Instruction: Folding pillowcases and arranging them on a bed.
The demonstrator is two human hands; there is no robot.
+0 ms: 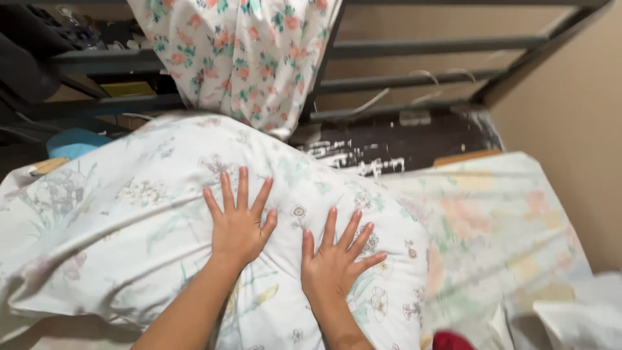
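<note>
Both hands, left hand [238, 228] and right hand [333, 264], flat (fingers [243, 188] spread) on floral pillow [129, 220].

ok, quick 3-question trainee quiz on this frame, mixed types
1. True or false: both hands lie flat, fingers spread, on the pillow.
2. What hangs over the metal bed frame? A) floral cloth B) grey towel C) rope
3. Which hand lies further up the picture?

Key:
1. True: left hand and right hand press the pale floral pillow.
2. A: floral cloth drapes the metal bed frame.
3. The left hand.
</note>
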